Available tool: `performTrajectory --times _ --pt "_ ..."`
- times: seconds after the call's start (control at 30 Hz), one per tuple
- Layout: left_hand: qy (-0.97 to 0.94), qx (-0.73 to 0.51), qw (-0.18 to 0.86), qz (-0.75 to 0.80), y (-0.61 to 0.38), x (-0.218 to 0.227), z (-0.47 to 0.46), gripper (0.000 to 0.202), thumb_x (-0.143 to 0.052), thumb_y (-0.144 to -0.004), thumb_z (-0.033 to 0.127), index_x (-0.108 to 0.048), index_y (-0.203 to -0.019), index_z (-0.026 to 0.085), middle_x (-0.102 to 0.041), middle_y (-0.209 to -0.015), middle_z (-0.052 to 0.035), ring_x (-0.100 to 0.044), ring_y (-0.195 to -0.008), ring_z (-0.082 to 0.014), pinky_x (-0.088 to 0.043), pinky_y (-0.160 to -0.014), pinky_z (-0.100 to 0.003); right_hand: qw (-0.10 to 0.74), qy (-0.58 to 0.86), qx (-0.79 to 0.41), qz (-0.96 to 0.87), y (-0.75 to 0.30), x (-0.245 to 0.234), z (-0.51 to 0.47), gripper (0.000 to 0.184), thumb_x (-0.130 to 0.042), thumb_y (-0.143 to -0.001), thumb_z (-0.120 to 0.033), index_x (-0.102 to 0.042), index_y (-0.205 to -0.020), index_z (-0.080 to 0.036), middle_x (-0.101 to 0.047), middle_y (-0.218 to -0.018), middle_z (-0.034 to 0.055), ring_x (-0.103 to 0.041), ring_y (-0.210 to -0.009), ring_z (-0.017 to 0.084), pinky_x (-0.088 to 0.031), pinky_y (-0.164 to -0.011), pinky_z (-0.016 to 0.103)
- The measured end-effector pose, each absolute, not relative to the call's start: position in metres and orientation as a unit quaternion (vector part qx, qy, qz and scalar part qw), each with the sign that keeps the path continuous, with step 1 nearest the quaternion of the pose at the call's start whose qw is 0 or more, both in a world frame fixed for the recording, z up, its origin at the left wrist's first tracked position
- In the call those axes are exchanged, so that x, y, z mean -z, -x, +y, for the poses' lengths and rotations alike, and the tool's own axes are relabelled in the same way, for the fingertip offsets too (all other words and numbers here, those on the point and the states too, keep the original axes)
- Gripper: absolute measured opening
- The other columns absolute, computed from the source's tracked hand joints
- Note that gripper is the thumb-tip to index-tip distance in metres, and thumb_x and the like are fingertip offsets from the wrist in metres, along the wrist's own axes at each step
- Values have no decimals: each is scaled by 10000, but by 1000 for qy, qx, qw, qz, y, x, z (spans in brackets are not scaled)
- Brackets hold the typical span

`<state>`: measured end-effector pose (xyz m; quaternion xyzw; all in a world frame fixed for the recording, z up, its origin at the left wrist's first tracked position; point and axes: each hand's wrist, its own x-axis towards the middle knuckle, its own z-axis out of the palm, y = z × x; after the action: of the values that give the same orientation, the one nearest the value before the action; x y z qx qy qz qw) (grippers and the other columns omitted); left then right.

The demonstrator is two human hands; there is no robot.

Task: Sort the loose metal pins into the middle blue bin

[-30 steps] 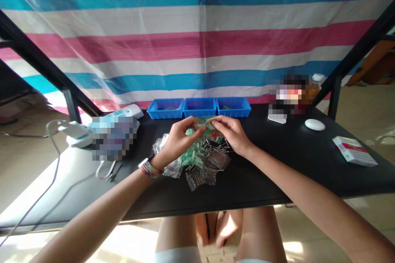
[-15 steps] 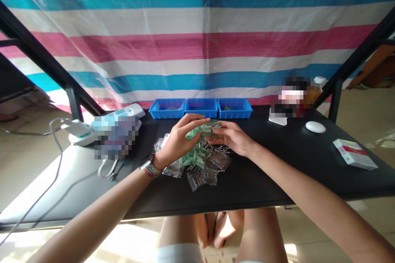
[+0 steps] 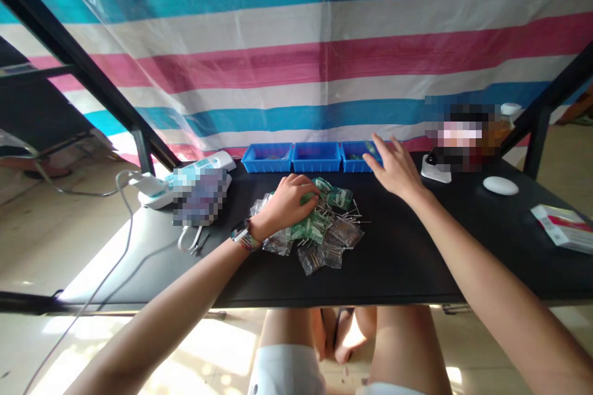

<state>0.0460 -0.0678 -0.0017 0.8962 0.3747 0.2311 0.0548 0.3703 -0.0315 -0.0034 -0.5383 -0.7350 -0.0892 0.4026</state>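
My left hand [image 3: 288,205] is over the pile, thumb and fingers closed on a small green packet [image 3: 306,197] whose edge shows between them. My right hand [image 3: 396,168] is raised beside the right blue bin [image 3: 356,165], fingers spread and nothing in them. Something green [image 3: 370,148] shows at that bin's opening, close to my fingertips. In the pile, green packets [image 3: 317,228] lie with clear packets [image 3: 330,254] of small parts and loose nail-like metal pins [image 3: 356,217].
A middle blue bin [image 3: 315,164] and a left blue bin [image 3: 267,164] adjoin the right one. On the left are a power strip [image 3: 204,165] and a cable [image 3: 127,222]. A white mouse [image 3: 500,186] and a white-and-red box [image 3: 563,228] lie on the right of the black table [image 3: 393,278].
My right hand has left the pile, moving right and away to the right bin, and its fingers have opened. My left hand stays over the pile. The view has shifted slightly.
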Motion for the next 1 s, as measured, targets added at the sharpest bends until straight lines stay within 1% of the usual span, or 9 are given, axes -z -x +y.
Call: performTrajectory --times 0.07,0.23,0.3,0.37,0.5,0.63,0.77,0.83,1.0 --pt "-895 -233 53 378 -47 1 -69 217 -612 -965 250 -790 -1087 237 -746 -1138 -74 -651 -1080 -274 -471 -991 -447 363 555 97 -742 -361 14 -34 572 -492 -1057 -520 -595 -1476 -143 -638 -1489 206 -506 -1465 419 -392 -1205 658" --pt "-890 -236 58 386 -46 -1 -69 232 -618 -950 245 -783 -1113 235 -749 -1090 -75 -640 -1042 -274 -468 -967 -441 442 498 86 -741 -339 8 -52 301 -514 -1048 -355 -732 -1168 -186 -765 -1164 152 -675 -1156 325 -515 -1075 503" --pt "-892 -235 56 383 -46 -1 -68 222 -616 -951 247 -783 -1096 231 -749 -1077 -75 -636 -1036 -273 -466 -968 -441 408 456 35 -790 -327 4 -63 203 -572 -1022 -319 -744 -1034 -211 -766 -1031 106 -681 -1048 292 -533 -1013 462" --pt "-893 -237 55 380 -45 -1 -68 215 -605 -956 243 -781 -1079 223 -746 -1065 -76 -633 -1031 -268 -468 -968 -437 333 428 -41 -839 -316 4 -73 141 -689 -965 -330 -752 -1022 -217 -757 -1038 88 -674 -1040 278 -537 -982 433" --pt "-893 -244 56 375 -46 -3 -68 215 -582 -970 248 -773 -1064 217 -740 -1049 -79 -632 -1020 -261 -474 -958 -430 264 482 -107 -829 -304 14 -80 371 -852 -827 -307 -755 -1164 -185 -716 -1067 109 -662 -1062 297 -542 -957 434" --pt "-893 -251 60 369 -46 -3 -67 233 -559 -980 254 -769 -1071 212 -743 -1046 -83 -634 -1003 -261 -473 -940 -434 281 480 -163 -815 -306 21 -73 431 -882 -787 -242 -765 -1196 -178 -691 -1067 109 -680 -1012 277 -548 -933 422" --pt "-893 -255 57 368 -46 0 -66 230 -561 -978 255 -762 -1084 220 -745 -1054 -80 -636 -1010 -265 -468 -949 -436 318 469 -211 -797 -310 23 -67 490 -913 -727 -197 -771 -1195 -201 -688 -1000 67 -688 -923 235 -553 -868 383" --pt "-892 -255 54 370 -46 0 -65 224 -568 -971 250 -759 -1086 225 -745 -1057 -78 -640 -1014 -266 -468 -953 -433 340 465 -231 -784 -310 23 -66 485 -922 -695 -183 -778 -1158 -207 -677 -971 45 -681 -890 213 -553 -840 359" --pt "-892 -261 57 364 -48 -3 -68 222 -570 -992 278 -751 -1103 211 -741 -1069 -84 -643 -1023 -273 -465 -959 -439 406 451 -247 -756 -307 24 -64 301 -889 -724 -211 -785 -1006 -203 -632 -950 33 -663 -836 191 -558 -797 342"
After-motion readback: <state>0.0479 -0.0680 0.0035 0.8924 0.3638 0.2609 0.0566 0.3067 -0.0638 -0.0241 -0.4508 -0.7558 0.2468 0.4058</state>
